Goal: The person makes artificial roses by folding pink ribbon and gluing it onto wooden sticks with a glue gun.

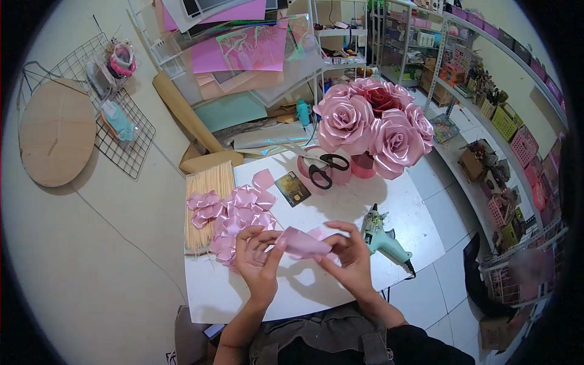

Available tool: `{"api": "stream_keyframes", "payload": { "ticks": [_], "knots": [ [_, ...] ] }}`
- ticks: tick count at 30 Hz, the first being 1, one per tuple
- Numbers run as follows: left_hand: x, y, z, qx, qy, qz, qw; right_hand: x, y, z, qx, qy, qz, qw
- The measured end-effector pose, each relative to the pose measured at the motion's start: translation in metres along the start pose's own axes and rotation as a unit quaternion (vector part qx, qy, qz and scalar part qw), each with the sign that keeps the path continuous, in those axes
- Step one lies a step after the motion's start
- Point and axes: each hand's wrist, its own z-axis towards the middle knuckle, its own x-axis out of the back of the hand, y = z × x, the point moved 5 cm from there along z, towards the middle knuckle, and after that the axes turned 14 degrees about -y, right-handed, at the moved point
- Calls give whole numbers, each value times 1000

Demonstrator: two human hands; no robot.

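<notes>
A pale pink satin ribbon piece (302, 243) is held up over the white table between my two hands. My left hand (258, 263) has its thumb against the left end of the piece, with its other fingers curled behind. At the right end, my right hand (351, 263) pinches the piece between thumb and fingers. Beside my left hand lies a pile of pink satin petals (243, 214), partly over a bundle of thin wooden sticks (210, 176). To the right of my right hand rests a mint-green glue gun (384, 242) with dried glue around its nozzle.
Black-handled scissors (322, 170) lean in a pink container behind my hands, near a dark gold card (292, 188). A bouquet of large pink satin roses (371, 125) stands at the table's back right. Stocked shelves (474, 140) line the right side; a wall (121, 243) is at left.
</notes>
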Motion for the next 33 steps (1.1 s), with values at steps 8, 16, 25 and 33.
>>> {"api": "stream_keyframes", "payload": {
  "ticks": [8,16,25,33],
  "knots": [
    [-22,-18,-6,141,-257,4,956,18,-15,4,29,82,-1,996],
    [-26,-11,-3,184,-314,70,929,24,-1,1,-98,32,35,994],
    [-11,-19,-3,266,-227,-44,936,11,-27,4,56,-80,-294,951],
    [-11,-16,-3,224,-222,39,948,3,-33,3,103,-69,-325,937]
  ]
}}
